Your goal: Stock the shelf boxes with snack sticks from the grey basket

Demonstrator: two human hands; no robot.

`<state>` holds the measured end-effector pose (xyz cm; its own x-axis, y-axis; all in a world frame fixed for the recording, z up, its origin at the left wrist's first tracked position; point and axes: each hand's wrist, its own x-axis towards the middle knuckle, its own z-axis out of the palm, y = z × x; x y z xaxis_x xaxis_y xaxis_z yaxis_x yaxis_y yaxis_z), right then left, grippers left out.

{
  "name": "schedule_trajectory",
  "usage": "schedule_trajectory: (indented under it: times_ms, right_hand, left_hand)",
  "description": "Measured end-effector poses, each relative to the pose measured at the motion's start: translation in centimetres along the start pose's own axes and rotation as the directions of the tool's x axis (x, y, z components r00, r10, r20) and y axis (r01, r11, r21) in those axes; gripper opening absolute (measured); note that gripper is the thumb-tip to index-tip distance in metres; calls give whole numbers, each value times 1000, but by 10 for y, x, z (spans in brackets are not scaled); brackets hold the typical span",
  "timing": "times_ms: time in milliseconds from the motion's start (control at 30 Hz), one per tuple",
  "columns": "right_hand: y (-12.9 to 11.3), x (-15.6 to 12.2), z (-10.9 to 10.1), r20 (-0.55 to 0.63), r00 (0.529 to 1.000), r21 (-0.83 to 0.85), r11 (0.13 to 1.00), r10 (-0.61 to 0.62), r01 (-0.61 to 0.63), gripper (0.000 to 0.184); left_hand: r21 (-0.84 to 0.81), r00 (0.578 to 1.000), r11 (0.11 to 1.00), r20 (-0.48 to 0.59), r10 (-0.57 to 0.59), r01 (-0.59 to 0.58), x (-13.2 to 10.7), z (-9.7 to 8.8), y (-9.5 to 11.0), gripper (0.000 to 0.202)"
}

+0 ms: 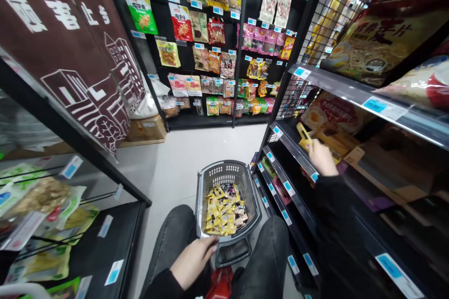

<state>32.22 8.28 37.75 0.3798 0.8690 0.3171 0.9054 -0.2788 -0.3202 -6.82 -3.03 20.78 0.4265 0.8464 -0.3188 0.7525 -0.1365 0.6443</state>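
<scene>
A grey plastic shopping basket (206, 182) stands on the floor between my knees, holding several small yellow snack packets (222, 210). My left hand (193, 259) rests on the basket's near rim, fingers curled loosely, nothing visible in it. My right hand (321, 156) reaches into the shelf on the right and is closed on a yellow packet (303, 133) held just above the shelf edge.
Black shelves (298, 168) with blue price tags run along the right, with large snack bags above. A rack of hanging snack packets (217, 56) fills the far wall. A brown printed curtain (70, 46) and a shelf of bagged goods stand left. A cardboard box (145, 128) sits on the floor.
</scene>
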Motion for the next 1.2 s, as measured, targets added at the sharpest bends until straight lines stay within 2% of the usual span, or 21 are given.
schedule_trajectory:
  times_ms: [33, 67, 100, 133, 200, 233, 267, 300, 333, 400, 500, 600, 700, 800, 900, 967, 1100, 1200]
  right_hand:
    - [-13, -26, 3, 131, 989, 237, 971, -63, 30, 24]
    - [-28, -55, 11, 242, 958, 489, 872, -154, 17, 26]
    - [-43, -86, 23, 324, 916, 683, 728, -237, -53, 28]
    - [-59, -118, 38, 392, 867, 808, 566, -309, -163, 30]
    - [-88, -176, 72, 465, 791, 881, 297, -398, -368, 34]
    - [-99, -200, 87, 478, 769, 878, 217, -424, -426, 35]
    - [-108, -221, 100, 478, 770, 877, 177, -423, -447, 35]
    - [-114, -237, 110, 452, 804, 892, 174, -387, -418, 35]
    - [-116, -249, 116, 419, 836, 907, 210, -355, -366, 34]
    - [-115, -265, 120, 325, 905, 911, 349, -274, -221, 30]
    - [-104, -275, 115, 157, 968, 811, 584, -195, -14, 29]
    - [-93, -279, 111, 13, 970, 650, 739, -243, 177, 29]
    - [-86, -279, 111, -88, 930, 447, 820, -358, 358, 27]
    - [-84, -280, 110, -139, 898, 301, 846, -417, 439, 28]
    - [-87, -282, 110, -148, 893, 255, 856, -425, 450, 29]
    - [-91, -286, 112, -169, 892, 210, 869, -419, 448, 29]
    - [-100, -290, 118, -285, 887, 87, 912, -362, 400, 32]
    - [-103, -284, 116, -324, 881, 57, 923, -345, 382, 32]
  left_hand:
    - [-105, 998, 993, -48, 48, -53, 1, -2, 10, 31]
    - [-214, 990, 971, -109, 85, -107, 3, -3, 21, 34]
    - [-319, 979, 935, -177, 101, -155, 5, -4, 32, 38]
    - [-416, 966, 890, -244, 89, -187, 7, -4, 43, 42]
    - [-590, 948, 778, -317, 23, -216, 11, -1, 61, 56]
    - [-666, 951, 718, -308, -18, -202, 13, 2, 67, 62]
    - [-732, 961, 661, -271, -58, -167, 14, 4, 71, 66]
    - [-788, 973, 605, -215, -89, -119, 15, 7, 74, 68]
    - [-831, 981, 552, -157, -111, -71, 16, 10, 74, 67]
    - [-883, 987, 468, -92, -128, -22, 15, 15, 72, 60]
    - [-904, 979, 425, -130, -159, -51, 13, 17, 68, 46]
    - [-908, 963, 415, -154, -220, -50, 10, 15, 69, 42]
    - [-911, 964, 412, -96, -250, 16, 6, 14, 74, 45]
    - [-885, 970, 464, -82, -231, 36, 3, 17, 76, 44]
    - [-852, 976, 523, -90, -200, 28, 2, 21, 74, 44]
    - [-802, 977, 597, -114, -179, 16, 1, 22, 72, 44]
    - [-515, 950, 854, -299, -94, -77, -3, 23, 72, 37]
    - [-312, 930, 941, -368, 9, -133, -4, 23, 76, 32]
